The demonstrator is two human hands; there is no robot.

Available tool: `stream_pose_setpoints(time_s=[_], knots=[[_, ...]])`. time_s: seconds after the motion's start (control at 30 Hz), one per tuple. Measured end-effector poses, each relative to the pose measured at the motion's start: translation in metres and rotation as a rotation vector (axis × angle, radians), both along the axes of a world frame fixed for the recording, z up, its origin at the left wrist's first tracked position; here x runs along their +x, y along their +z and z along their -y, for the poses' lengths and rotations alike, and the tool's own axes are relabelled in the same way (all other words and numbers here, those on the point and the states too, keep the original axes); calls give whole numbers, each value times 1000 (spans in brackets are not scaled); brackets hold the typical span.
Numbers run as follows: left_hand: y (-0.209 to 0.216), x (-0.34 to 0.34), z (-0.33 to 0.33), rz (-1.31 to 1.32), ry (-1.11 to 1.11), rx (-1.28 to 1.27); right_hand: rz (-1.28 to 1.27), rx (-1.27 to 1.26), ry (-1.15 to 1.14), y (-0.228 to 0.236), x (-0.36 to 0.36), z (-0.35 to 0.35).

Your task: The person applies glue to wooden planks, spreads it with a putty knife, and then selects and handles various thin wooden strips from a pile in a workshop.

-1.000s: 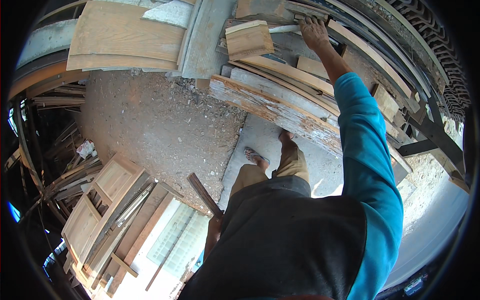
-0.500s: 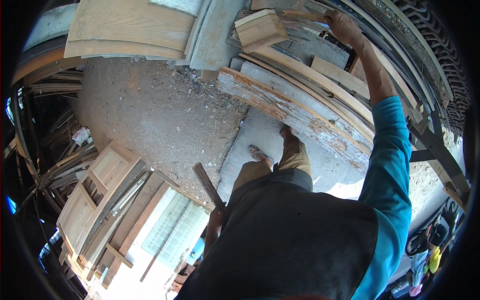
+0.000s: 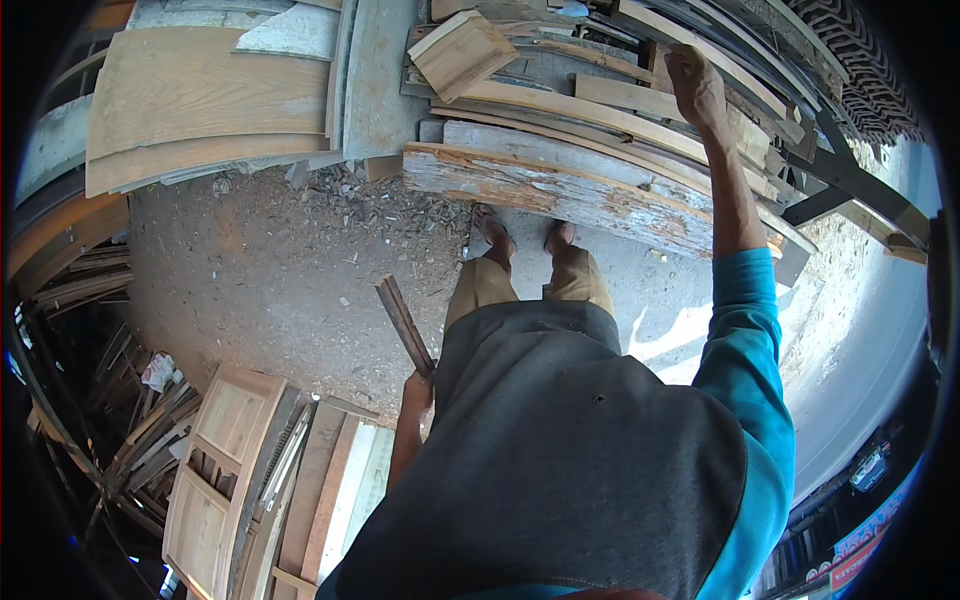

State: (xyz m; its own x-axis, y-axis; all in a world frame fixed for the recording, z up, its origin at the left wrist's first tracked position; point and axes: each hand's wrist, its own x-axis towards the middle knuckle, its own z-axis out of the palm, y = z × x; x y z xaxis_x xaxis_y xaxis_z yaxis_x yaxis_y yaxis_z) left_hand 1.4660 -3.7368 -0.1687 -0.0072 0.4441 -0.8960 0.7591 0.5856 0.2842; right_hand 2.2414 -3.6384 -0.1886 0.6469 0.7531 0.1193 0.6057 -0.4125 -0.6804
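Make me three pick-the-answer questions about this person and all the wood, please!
1. Where is the right hand?
A. On the wood pile in front
B. On the ground
C. In a pocket

2. What colour is the sleeve?
A. Red
B. Blue
C. Yellow

3. What is the left hand doing?
A. Hanging free with nothing in it
B. Holding a narrow wooden strip
C. Waving in the air

Answers:
1. A, the raised right arm reaches to a plank in the stack.
2. B, the sleeve on the raised arm is bright blue.
3. B, the fingers close round the strip's lower end beside the body.
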Motion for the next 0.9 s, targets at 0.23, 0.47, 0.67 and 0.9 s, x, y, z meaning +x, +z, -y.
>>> stream_pose_setpoints(time_s=[0.23,0.47,0.67,0.9], knots=[[8,-16,-137,-106,-202,243,189,-508,14,-54,-89,93],[27,-24,-170,-161,-85,269,210,-629,80,-58,-78,84],[-3,-18,-84,-11,98,146,263,-623,191,-57,-58,85],[4,34,32,-15,82,-29,52,-494,322,-37,-74,116]])
